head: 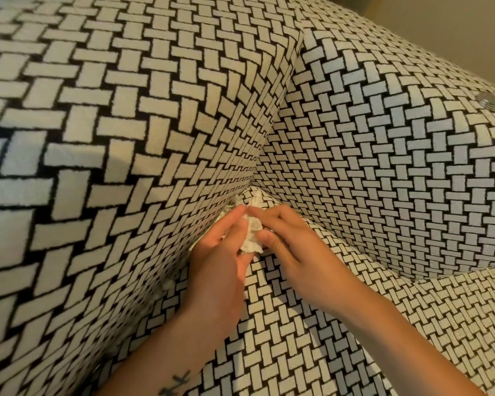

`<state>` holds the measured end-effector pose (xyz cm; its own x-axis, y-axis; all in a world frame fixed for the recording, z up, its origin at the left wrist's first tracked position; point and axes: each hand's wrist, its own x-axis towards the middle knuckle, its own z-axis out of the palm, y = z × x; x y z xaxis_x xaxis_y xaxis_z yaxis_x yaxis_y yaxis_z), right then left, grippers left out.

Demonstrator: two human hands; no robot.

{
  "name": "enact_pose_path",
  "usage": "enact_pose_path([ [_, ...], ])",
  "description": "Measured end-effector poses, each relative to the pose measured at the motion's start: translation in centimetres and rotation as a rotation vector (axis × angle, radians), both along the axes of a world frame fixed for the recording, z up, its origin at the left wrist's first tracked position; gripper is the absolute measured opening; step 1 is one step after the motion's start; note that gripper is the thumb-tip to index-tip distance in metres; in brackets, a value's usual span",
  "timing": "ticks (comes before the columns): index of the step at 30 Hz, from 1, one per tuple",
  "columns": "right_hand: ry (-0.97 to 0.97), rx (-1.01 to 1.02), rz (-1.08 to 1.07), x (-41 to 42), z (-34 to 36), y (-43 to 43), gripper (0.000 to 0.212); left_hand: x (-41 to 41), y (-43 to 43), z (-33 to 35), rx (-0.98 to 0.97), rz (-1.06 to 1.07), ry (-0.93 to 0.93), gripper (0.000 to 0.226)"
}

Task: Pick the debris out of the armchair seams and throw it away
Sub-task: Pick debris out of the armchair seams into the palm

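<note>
— Where is the debris?
— A crumpled white tissue [252, 238] sits in the far corner of the armchair [126, 138], where the seat [297, 324] meets the two upright panels.
— Who has hold of it?
— Both hands. The left hand [220, 252] has its fingers curled round the tissue's left side. The right hand [289, 241] pinches it from the right between thumb and forefinger. The two forefinger tips almost meet above it.
— Is it clear of the seam [265, 144]?
— Mostly. Some white scraps [232, 205] show at the seam just beyond the left fingertips. They may be part of the same tissue, but the view is too soft to tell.
— Anything else in sight?
— A small stack of coins [490, 100] lies far right on the padded arm, well apart from the hands. A dark tattoo [177, 382] marks the left forearm, near the bottom edge.
</note>
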<state>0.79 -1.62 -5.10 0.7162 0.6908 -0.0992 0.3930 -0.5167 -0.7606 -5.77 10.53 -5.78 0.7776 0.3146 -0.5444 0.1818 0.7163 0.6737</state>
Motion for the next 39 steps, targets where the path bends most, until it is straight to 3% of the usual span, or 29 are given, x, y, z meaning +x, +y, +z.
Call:
enact_pose_path([
  [3, 0.061, 0.115, -0.119, 0.0, 0.3, -0.1, 0.046, 0.0, 0.0, 0.2, 0.059, 0.024, 0.011, 0.025],
  [9, 0.153, 0.259, -0.349, 0.9, -0.3, 1.7, 0.029, -0.1, -0.2, 0.4, -0.002, 0.068, -0.003, 0.023],
  [13, 0.094, 0.073, -0.323, 2.8, -1.1, 2.8, 0.028, 0.3, -0.1, 0.1, -0.043, 0.102, 0.024, 0.024],
  [19, 0.061, -0.23, -0.096, 6.9, -0.9, 4.7, 0.019, 0.3, -0.2, 0.0, 0.002, 0.103, 0.031, 0.025],
  [23, 0.035, -0.428, 0.011, 8.4, -0.8, 5.7, 0.034, 0.1, -0.3, 0.0, 0.062, 0.077, 0.018, 0.025],
  [31, -0.115, -0.662, 0.11, 9.5, -1.1, 7.7, 0.038, 0.1, -0.4, -0.4, 0.091, 0.072, 0.028, 0.027],
  [34, -0.074, -0.685, 0.122, 10.4, -1.4, 8.7, 0.033, 0.2, -0.2, -0.4, 0.042, 0.088, 0.035, 0.03],
  [37, -0.055, -0.583, 0.079, 10.4, -2.5, 8.2, 0.016, 0.2, -0.1, -0.3, 0.027, 0.093, 0.03, 0.029],
  [39, -0.059, -0.468, 0.036, 10.0, -3.4, 7.3, 0.018, 0.3, -0.1, -0.2, 0.017, 0.087, 0.023, 0.029],
])
